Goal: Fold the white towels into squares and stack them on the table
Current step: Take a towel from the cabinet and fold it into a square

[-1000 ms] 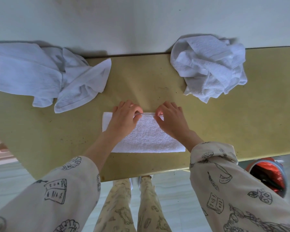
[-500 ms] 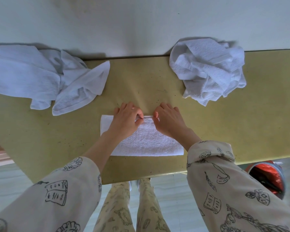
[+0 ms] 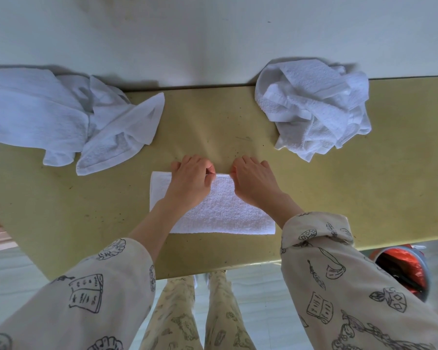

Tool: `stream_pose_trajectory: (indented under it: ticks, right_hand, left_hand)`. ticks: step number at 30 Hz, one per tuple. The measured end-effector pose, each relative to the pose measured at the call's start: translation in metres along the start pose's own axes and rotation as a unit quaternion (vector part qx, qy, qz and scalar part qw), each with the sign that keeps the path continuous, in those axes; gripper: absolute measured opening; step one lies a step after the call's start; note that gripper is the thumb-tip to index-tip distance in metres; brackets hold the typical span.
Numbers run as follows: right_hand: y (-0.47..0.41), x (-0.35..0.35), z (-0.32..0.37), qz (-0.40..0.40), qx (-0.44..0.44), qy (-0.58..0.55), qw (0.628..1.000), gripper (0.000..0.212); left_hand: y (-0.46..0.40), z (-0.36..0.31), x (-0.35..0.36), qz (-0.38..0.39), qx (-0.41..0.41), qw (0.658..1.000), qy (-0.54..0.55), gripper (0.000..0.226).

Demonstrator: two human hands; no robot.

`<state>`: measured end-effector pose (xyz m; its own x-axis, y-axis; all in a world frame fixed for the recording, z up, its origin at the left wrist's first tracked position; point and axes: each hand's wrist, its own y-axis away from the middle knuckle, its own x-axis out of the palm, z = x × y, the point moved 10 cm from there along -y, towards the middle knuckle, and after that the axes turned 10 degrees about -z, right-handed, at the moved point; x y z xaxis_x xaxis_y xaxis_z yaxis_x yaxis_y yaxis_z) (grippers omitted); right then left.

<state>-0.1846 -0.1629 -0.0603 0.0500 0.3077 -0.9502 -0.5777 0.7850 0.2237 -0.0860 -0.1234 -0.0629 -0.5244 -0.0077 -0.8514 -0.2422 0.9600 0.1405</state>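
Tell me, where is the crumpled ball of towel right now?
In the head view, the crumpled towel sits at the table's far edge against the wall, beyond and to the right of the right hand.

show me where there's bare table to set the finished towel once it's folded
Bare table runs right of the folded towel, below the crumpled towel. A smaller patch lies left of the folded towel, below the loose towels. The back strip between both heaps is bare too. The centre is crowded: left hand and right hand pinch its far edge.
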Motion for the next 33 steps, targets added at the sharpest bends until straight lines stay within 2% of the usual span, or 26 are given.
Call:
stream_pose_trajectory:
  ticks: [5,9,13,17,23,28,33]
  right_hand:
    - [-0.002,-0.002,-0.001,-0.018,0.008,-0.002,1.0,0.009]
    - [-0.003,-0.001,-0.001,-0.027,0.01,-0.003,1.0,0.01]
    - [-0.003,-0.002,-0.002,-0.036,0.012,-0.011,0.999,0.009]
    - [-0.002,-0.004,-0.004,-0.042,0.014,-0.017,0.999,0.01]
    - [-0.003,-0.004,-0.006,-0.049,0.022,-0.029,0.998,0.009]
    - [-0.003,-0.004,-0.007,-0.057,0.027,-0.028,0.998,0.007]
    - [-0.004,-0.004,-0.007,-0.058,0.028,-0.038,0.997,0.013]
  left_hand:
    - [0.0,-0.009,-0.007,-0.039,0.044,0.998,-0.016,0.006]
    - [-0.001,-0.008,-0.005,-0.026,0.042,0.999,-0.016,0.006]
    - [-0.003,-0.014,-0.009,-0.051,0.065,0.996,-0.04,0.01]
    - [-0.002,-0.015,-0.011,-0.052,0.084,0.994,-0.048,0.002]
    - [-0.007,0.001,-0.014,-0.053,0.048,0.996,-0.044,0.017]
    - [-0.013,0.001,-0.016,-0.053,0.019,0.997,-0.047,0.018]
    - [-0.014,0.004,-0.017,-0.05,-0.005,0.997,-0.052,0.014]
